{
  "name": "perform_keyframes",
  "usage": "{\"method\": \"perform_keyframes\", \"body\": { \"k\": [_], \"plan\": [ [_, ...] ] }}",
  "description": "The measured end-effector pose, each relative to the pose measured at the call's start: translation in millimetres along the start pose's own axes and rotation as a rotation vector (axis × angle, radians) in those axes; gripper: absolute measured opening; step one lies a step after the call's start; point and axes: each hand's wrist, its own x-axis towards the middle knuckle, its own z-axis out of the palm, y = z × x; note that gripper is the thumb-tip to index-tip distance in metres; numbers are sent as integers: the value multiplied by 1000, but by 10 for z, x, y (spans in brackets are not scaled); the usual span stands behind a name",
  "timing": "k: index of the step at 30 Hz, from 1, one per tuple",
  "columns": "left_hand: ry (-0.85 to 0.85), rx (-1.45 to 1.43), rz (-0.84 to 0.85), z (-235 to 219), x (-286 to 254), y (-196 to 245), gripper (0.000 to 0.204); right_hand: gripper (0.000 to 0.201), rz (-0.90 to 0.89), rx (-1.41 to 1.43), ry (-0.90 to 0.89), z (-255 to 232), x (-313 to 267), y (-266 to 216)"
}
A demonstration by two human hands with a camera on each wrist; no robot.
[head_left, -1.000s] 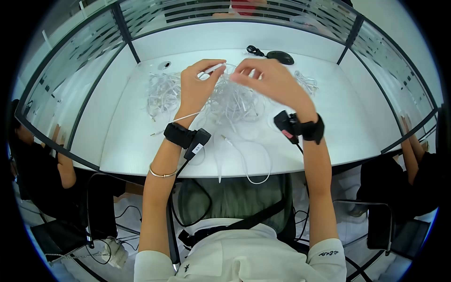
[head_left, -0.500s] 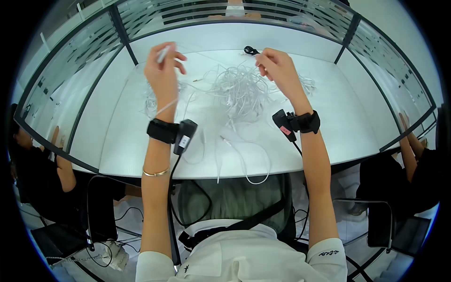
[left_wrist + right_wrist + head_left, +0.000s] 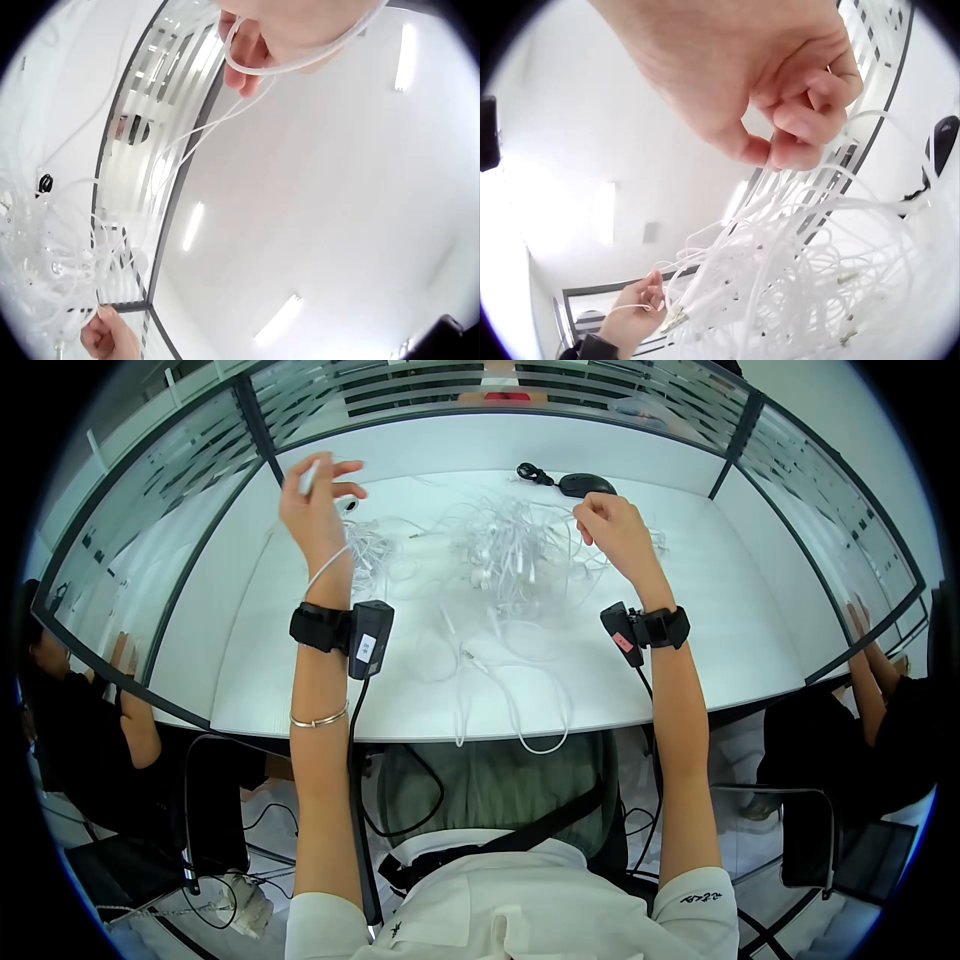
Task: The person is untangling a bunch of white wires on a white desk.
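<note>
My left hand [image 3: 318, 520] is raised over the desk's far left and holds a slim white piece [image 3: 310, 478] of a white cable [image 3: 300, 64]. The cable loops round the back of that hand, and thin strands trail off from it in the left wrist view. At the right of the middle tangle of white cables [image 3: 515, 555], my right hand [image 3: 622, 538] pinches a white strand between thumb and fingertips, other fingers curled. Lifted strands run from that pinch down into the tangle [image 3: 780, 277], where metal-tipped plugs [image 3: 676, 321] show.
A second heap of white cables [image 3: 368, 555] lies at the left. A black computer mouse [image 3: 586, 485] with its coiled cord [image 3: 533, 474] is at the back. One loose white cable [image 3: 515, 710] hangs over the front edge. Low partitions [image 3: 500, 438] enclose the desk.
My left hand has moved left, away from the tangle, with the white cable. My right hand has drawn back rightward from beside it, then slightly nearer me, and now pinches a strand.
</note>
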Motion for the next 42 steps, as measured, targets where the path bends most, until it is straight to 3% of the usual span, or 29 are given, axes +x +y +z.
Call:
{"method": "perform_keyframes", "body": {
  "k": [4, 6, 10, 13, 17, 18, 21, 24, 27, 30, 32, 35, 39, 42],
  "plan": [
    [-182, 30, -186, 92, -138, 29, 22, 28, -179, -72, 42, 48, -55, 39],
    [-221, 16, -194, 125, -162, 46, 22, 35, -228, -14, 51, 33, -139, -119],
    [-320, 9, -164, 237, -203, 156, 21, 40, -574, 101, 34, 184, -215, -412],
    [-412, -25, -217, 280, -204, 331, 19, 33, -671, -31, -75, 352, -194, -528],
    [-447, 1, -161, 321, -149, 555, 17, 25, -553, -270, 109, 371, 68, -532],
    [-471, 10, -162, 290, -112, 588, 17, 24, -606, -207, 158, 392, 133, -516],
    [-484, 46, -158, 235, -5, 587, 15, 22, -488, -134, -101, 305, 223, -508],
    [-479, 114, -150, 180, 60, 547, 16, 18, -714, -331, 171, 182, 344, -462],
    [-476, 187, -118, 132, 89, 459, 19, 19, -647, -7, 250, 53, 434, -496],
    [-568, 104, -126, 185, 46, 177, 24, 24, -619, 189, 183, -27, 536, -547],
    [-672, 195, -198, 231, 9, 147, 26, 27, -550, 190, 102, -141, 532, -618],
    [-763, 224, -294, 364, -129, 172, 27, 29, -591, 388, -34, -140, 567, -703],
    [-798, 176, -282, 677, -254, 179, 29, 25, -630, 306, -242, -8, 452, -806],
    [-764, 196, -249, 810, -353, 220, 26, 23, -686, 222, -189, 25, 304, -843]
  ]
}}
